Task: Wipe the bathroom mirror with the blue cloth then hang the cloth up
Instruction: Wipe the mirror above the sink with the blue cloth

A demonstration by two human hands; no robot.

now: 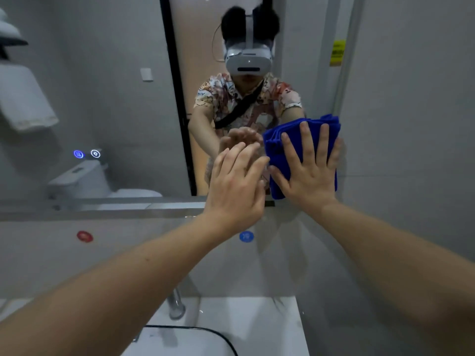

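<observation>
While the person's right hand [307, 173] is pressing flat with its fingers spread straight, it is pinning the folded, deep-blue microfibre cloth [295, 140] against the lower right part of the large frameless wall mirror [115, 111]. The cloth is showing as a thick wad of several layers, its stacked folded edges running along the top and left side, its soft nap looking matte, and its lower corner reaching down to just beside the mirror's bottom edge. The left hand [237, 183] is hovering just beside the cloth with its fingers extended and loosely together, holding nothing; whether its fingertips are touching the glass cannot be told. The mirror is reflecting the person in a patterned short-sleeved shirt and a white headset, a white toilet [84, 181], a hanging white towel [23, 98], and two small glowing round touch buttons [87, 153]. Below the mirror, a round red sticker [84, 236] and a round blue sticker [246, 236] are sitting on the grey wall, above a chrome tap [176, 304] and a white rectangular basin [195, 340].
</observation>
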